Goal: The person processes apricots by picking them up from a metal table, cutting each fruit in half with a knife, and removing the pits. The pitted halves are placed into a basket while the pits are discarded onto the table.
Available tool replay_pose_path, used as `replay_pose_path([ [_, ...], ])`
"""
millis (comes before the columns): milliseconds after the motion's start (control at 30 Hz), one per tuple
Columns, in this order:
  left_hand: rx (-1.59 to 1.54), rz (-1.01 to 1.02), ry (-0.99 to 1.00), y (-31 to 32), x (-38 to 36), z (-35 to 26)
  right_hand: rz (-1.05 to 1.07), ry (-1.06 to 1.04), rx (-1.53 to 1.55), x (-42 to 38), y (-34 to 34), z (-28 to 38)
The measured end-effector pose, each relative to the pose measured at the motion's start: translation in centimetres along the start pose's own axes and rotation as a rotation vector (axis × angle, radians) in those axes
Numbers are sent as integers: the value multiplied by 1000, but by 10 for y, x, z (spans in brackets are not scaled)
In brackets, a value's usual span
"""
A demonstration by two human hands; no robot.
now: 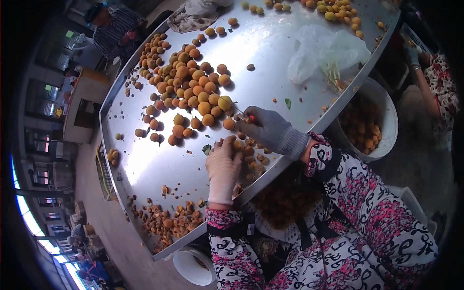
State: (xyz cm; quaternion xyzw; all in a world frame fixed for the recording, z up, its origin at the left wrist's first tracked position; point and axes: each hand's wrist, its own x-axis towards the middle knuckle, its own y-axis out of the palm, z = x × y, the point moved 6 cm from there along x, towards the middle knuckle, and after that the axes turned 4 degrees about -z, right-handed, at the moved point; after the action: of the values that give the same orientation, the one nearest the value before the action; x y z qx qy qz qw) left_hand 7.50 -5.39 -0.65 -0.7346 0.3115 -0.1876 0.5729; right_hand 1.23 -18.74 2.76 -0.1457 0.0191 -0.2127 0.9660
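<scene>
My left hand (223, 166), in a pale glove, is closed with its fingertips at a yellow-orange apricot (237, 145) near the table's front edge. My right hand (270, 129), in a grey glove, is closed around a small knife with a red handle (252, 119); its thin blade points up and left. Most of the handle is hidden by the fingers. A heap of whole apricots (198, 89) lies just beyond both hands on the metal table (261, 43). Cut pieces and small apricots (256, 162) lie between my hands and the rim.
Brown scraps (166, 222) pile at the table's left corner. A white bucket of fruit (386, 104) stands at right, another white bucket (186, 270) below left. A clear plastic bag (321, 53) and a cloth (193, 17) lie on the table. Other people stand at far left and right.
</scene>
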Motion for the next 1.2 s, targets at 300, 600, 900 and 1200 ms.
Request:
replay_pose_path([
  [300,-1524,-15,-121,-22,-31,13,84,-90,9,-17,19,15],
  [600,-1576,-86,-103,-34,-43,23,220,-197,-145,-34,40,21],
  [900,-1584,-53,-33,-37,-42,37,332,-120,-180,-40,49,23],
  [1200,-2067,-24,-110,-26,-36,2,165,-13,-132,-52,71,14],
])
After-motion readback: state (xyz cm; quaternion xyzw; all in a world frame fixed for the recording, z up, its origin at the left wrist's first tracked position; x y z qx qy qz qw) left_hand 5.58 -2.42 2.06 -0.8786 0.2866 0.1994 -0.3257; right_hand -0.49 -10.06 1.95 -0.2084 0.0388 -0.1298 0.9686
